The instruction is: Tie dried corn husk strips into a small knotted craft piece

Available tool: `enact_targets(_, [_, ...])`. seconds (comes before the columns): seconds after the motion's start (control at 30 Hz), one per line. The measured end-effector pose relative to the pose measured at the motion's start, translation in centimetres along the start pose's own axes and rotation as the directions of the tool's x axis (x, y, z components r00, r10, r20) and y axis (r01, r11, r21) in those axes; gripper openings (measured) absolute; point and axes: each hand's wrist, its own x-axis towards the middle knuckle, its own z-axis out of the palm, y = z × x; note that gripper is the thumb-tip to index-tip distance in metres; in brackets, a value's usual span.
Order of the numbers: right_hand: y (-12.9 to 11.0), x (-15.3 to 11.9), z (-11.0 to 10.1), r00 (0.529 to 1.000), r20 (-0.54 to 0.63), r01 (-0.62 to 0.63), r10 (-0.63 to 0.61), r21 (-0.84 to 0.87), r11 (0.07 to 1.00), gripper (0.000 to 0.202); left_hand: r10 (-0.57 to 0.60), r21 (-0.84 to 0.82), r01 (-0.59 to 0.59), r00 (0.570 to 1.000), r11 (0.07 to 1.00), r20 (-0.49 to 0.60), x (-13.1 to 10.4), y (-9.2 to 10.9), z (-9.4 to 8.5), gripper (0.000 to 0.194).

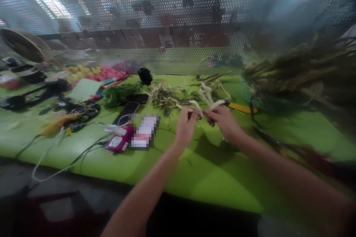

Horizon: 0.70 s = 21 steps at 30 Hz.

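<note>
Some pale, curved stalk bits (218,104) are up over the green table (205,181), pinched in the fingertips of the left hand (185,124) and right hand (224,120), which are super close together. There's a dry plant heap (162,94) just behind, a yellow-handled tool (242,108) near the right hand, and a lit-up phone (145,132) off left.

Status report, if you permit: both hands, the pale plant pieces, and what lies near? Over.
Left hand, right hand: both gripping pale plant pieces. Plant heap beyond left hand. Yellow tool near right hand.
</note>
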Motion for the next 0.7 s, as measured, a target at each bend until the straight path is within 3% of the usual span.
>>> enact_targets(0.27, [-0.8, -0.3, 0.0, 0.996, -0.089, 0.002, 0.003, 0.053, 0.999, 0.036, -0.005, -0.049, 0.005, 1.0, 0.999, 0.0, -0.1, -0.1, -0.2, 0.02])
enact_targets(0.47, [-0.9, -0.3, -0.2, 0.998, 0.039, -0.045, 0.041, 0.114, 0.992, 0.035, 0.114, 0.042, -0.118, 0.989, 0.992, 0.095, 0.2, 0.2, -0.5, 0.016])
enact_targets(0.7, [-1.3, -0.1, -0.3, 0.99, 0.109, -0.111, 0.093, 0.167, 0.98, 0.036, 0.101, 0.072, -0.11, 0.987, 0.991, 0.126, 0.2, -0.3, -0.4, 0.013])
